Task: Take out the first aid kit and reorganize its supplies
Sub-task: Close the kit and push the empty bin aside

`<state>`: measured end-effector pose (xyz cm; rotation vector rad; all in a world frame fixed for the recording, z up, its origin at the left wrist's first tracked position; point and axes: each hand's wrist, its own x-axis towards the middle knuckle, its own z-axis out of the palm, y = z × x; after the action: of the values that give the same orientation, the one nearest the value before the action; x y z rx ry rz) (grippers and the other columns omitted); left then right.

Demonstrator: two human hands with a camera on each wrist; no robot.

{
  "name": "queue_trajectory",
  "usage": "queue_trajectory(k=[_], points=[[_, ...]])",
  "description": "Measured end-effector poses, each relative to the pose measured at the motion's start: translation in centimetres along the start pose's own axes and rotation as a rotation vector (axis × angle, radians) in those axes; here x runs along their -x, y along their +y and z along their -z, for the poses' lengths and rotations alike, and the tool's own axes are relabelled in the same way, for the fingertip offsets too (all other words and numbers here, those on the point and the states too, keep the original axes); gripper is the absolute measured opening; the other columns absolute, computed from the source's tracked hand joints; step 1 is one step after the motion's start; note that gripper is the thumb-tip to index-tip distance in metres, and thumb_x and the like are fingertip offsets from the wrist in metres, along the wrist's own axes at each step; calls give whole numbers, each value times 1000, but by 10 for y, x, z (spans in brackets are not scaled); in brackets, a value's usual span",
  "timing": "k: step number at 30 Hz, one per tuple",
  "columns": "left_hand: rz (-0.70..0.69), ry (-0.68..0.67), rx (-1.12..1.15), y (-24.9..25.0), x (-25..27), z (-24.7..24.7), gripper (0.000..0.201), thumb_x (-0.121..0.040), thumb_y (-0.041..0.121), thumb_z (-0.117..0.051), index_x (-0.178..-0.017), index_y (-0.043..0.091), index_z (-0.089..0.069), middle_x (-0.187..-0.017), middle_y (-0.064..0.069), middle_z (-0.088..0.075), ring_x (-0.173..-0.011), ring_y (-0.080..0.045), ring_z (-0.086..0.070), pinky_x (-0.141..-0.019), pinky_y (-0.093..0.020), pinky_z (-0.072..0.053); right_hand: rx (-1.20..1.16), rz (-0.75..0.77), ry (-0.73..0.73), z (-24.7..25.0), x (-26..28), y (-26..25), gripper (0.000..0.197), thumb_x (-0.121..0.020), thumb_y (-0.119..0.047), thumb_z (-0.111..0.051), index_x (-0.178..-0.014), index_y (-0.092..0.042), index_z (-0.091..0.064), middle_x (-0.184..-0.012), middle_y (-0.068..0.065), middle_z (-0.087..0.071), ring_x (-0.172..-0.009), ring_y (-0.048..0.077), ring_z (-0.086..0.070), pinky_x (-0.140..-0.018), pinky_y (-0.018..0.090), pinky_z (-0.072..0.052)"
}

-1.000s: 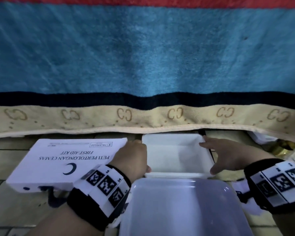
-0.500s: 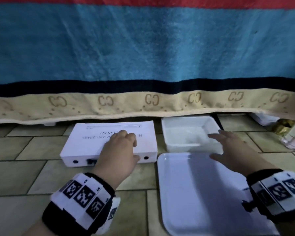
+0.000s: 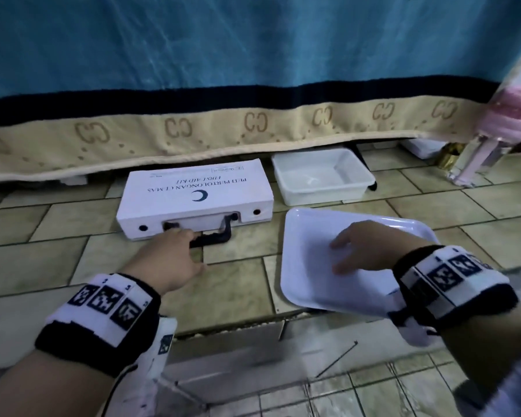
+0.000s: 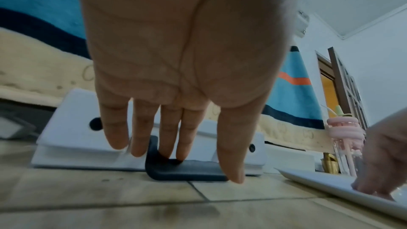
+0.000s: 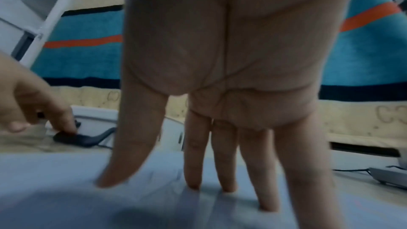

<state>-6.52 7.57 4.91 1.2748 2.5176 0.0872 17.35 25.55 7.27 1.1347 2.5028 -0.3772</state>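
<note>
The white first aid kit (image 3: 193, 191) lies flat on the tiled floor just in front of the bed's hanging blanket, its black handle (image 3: 214, 236) facing me. My left hand (image 3: 181, 239) reaches to that handle with straight fingers; in the left wrist view two fingertips (image 4: 179, 156) touch the handle (image 4: 187, 171). To the right lies a flat white tray (image 3: 310, 284). My right hand (image 3: 352, 251) rests on it, fingers spread and straight; the right wrist view shows the fingertips (image 5: 191, 180) pressing on the tray (image 5: 66, 180).
A white plastic tub (image 3: 322, 176) sits behind the tray, partly under the blue and beige blanket (image 3: 253, 85). A pink-lidded clear tumbler (image 3: 478, 152) and a gold object (image 3: 448, 158) stand at the far right. A metal floor grate (image 3: 238, 362) lies close to me.
The kit has slid out from under the blanket toward me. My left hand went from its lid to the handle. My right hand left the tub and now rests on the tray.
</note>
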Motion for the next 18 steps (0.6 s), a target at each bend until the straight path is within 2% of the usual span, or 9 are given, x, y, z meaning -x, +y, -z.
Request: queue_trajectory(k=[1,4,6,9,13,16,18], points=[[3,-4,-9,1,0,0,67,-81,42,-67,-138,17,-40,-139,-6,-44,-125,-24,-46,-102,-31,-40,50,10,-41,2,-3,-1,64,-71,-40,-77,-130,-24,-56,-128,-3,-58,-119,16,-51,-99,26,-39],[-5,17,-30,2,-5,1,62,-80,41,-66,-133,18,-44,-132,-7,-48,-120,-26,-48,-99,-35,-43,208,46,-122,10,-10,2,80,-62,-38,-82,-135,-27,-51,-129,-3,-54,-118,17,-51,-95,26,-40],[1,15,-39,1,-8,1,60,-80,41,-65,-131,17,-46,-129,-7,-50,-117,-27,-49,-98,-37,-43,314,70,-171,11,-12,6,91,-63,-39,-82,-142,-28,-39,-136,0,-46,-124,19,-45,-98,26,-37],[3,26,-121,3,-13,-2,58,-80,45,-63,-129,18,-47,-129,-5,-51,-119,-27,-46,-100,-38,-41,399,94,-219,7,-13,15,105,-67,-34,-81,-150,-28,-18,-153,1,-25,-134,22,-33,-108,30,-31],[-26,8,-161,14,-20,-7,60,-86,43,-58,-136,16,-41,-138,-5,-44,-128,-27,-36,-105,-37,-35,395,130,-217,9,-22,25,108,-69,-25,-81,-150,-30,-11,-156,0,-20,-135,22,-33,-109,32,-30],[-43,-24,-152,19,-28,-7,57,-87,39,-57,-136,14,-42,-136,-9,-45,-126,-28,-40,-104,-38,-37,403,160,-228,13,-27,29,108,-73,-14,-78,-150,-32,-5,-160,-9,0,-140,19,-24,-113,31,-24],[-25,-58,-140,21,-30,-4,49,-88,35,-57,-131,14,-47,-129,-9,-48,-119,-28,-45,-100,-39,-41,388,167,-224,14,-28,29,107,-74,-11,-77,-150,-33,-4,-159,-11,5,-142,17,-22,-112,29,-21]])
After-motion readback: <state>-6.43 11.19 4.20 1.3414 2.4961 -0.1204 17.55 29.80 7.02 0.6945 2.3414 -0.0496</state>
